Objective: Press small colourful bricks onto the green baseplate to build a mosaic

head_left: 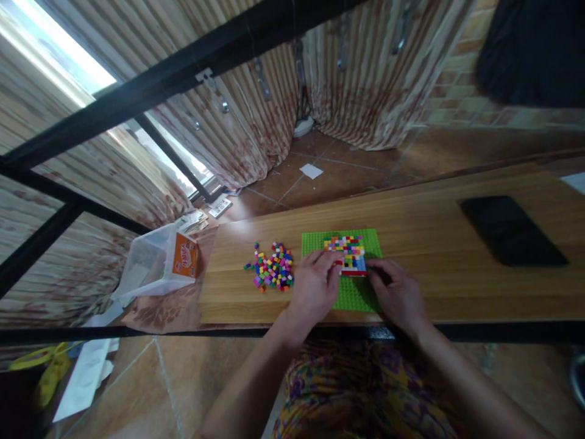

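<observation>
A bright green studded baseplate (311, 241) lies on the wooden bench top, with a block of small multicoloured toy bricks (351, 250) built up on it. A red row (354, 273) runs along the block's near edge, with white and pale blue bricks just behind it. My left hand (315, 286) reaches over the block's left side, thumb and fingers bent together around a small red brick, partly hidden by the fingers. At the block's right edge, my right hand (400, 296) rests its fingertips, thumb and forefinger apart, with no brick visible between them.
Left of the baseplate is a loose pile of coloured bricks (274, 268). A clear plastic bin (150, 262) with an orange label stands beyond the bench's left end. A dark flat tablet-like object (514, 230) lies at the right. A black metal bar (183, 79) crosses above.
</observation>
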### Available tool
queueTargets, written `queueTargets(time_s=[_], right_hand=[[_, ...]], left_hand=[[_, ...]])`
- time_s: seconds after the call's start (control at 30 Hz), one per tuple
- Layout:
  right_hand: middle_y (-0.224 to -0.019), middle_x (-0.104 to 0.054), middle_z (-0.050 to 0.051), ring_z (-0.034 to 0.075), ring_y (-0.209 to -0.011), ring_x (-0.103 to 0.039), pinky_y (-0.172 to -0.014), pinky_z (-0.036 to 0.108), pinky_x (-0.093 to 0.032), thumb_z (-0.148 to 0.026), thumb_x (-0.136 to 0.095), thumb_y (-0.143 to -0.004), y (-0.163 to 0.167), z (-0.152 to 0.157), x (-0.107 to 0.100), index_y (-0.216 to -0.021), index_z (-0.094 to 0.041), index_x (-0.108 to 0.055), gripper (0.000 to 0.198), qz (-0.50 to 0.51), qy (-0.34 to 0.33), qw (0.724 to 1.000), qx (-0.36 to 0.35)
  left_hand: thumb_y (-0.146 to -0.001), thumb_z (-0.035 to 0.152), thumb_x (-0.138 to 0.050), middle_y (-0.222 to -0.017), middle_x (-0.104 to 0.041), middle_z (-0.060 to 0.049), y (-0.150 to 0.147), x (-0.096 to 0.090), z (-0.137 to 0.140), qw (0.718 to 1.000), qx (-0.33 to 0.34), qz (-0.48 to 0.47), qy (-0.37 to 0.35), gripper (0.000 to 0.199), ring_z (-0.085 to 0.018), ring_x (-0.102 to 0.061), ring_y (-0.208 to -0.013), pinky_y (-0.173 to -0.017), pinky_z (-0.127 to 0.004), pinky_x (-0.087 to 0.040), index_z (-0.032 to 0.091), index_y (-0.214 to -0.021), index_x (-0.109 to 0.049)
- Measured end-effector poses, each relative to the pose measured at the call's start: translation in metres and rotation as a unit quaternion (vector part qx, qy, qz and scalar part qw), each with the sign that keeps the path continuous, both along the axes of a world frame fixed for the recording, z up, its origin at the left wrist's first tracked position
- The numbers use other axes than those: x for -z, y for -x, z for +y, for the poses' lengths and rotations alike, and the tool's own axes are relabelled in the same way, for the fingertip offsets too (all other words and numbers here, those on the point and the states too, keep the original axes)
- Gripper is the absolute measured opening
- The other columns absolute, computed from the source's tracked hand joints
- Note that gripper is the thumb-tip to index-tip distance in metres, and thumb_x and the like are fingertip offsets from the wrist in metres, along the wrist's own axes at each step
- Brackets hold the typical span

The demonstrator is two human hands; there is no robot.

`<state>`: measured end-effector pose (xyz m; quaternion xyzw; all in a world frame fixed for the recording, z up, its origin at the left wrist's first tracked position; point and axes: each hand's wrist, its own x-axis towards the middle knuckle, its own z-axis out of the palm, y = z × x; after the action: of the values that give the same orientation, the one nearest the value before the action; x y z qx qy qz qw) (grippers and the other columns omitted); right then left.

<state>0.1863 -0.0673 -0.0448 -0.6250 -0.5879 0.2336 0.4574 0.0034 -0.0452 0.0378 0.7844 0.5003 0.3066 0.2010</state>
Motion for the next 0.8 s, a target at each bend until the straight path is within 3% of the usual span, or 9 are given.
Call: queueTargets(time_s=[0.17,0.47,0.8], right_hand=[[-0.095,-0.072,0.007,0.022,-0.088,-0.067,-0.082,0.037,-0.053,-0.032,-0.054,-0.091,0.002,0.0,0.0,-0.096,-0.022,-0.07,0.02,0.015,-0.013,1.0,-0.008],[-0.093,-0.071,0.007,0.021,-0.087,-0.067,-0.08,0.035,-0.053,-0.029,-0.052,-0.092,0.004,0.0,0.0,-0.096,-0.021,-0.069,0.019,0.04,-0.025,0.999,-0.019],[-0.092,-0.071,0.006,0.021,-0.086,-0.067,-0.079,0.036,-0.054,-0.029,-0.053,-0.09,0.004,0.0,0.002,-0.096,-0.022,-0.069,0.018,0.058,-0.025,0.998,-0.013]], left_hand=[[-0.092,0.015,-0.057,-0.097,-0.073,-0.004,-0.012,-0.006,0.027,0.991,0.036,0.131,0.0,0.027,-0.022,-0.067,-0.098,-0.097,-0.038,-0.05,0.022,-0.118,-0.06],[-0.087,0.01,-0.051,-0.087,-0.073,-0.006,-0.023,-0.024,0.043,0.955,0.099,0.281,0.006,0.02,-0.023,-0.07,-0.087,-0.093,-0.038,-0.05,0.019,-0.102,-0.061],[-0.078,0.007,-0.061,-0.085,-0.073,-0.009,-0.04,-0.035,0.048,0.952,0.085,0.293,0.038,0.026,-0.028,-0.072,-0.092,-0.092,-0.041,-0.052,0.018,-0.102,-0.063]])
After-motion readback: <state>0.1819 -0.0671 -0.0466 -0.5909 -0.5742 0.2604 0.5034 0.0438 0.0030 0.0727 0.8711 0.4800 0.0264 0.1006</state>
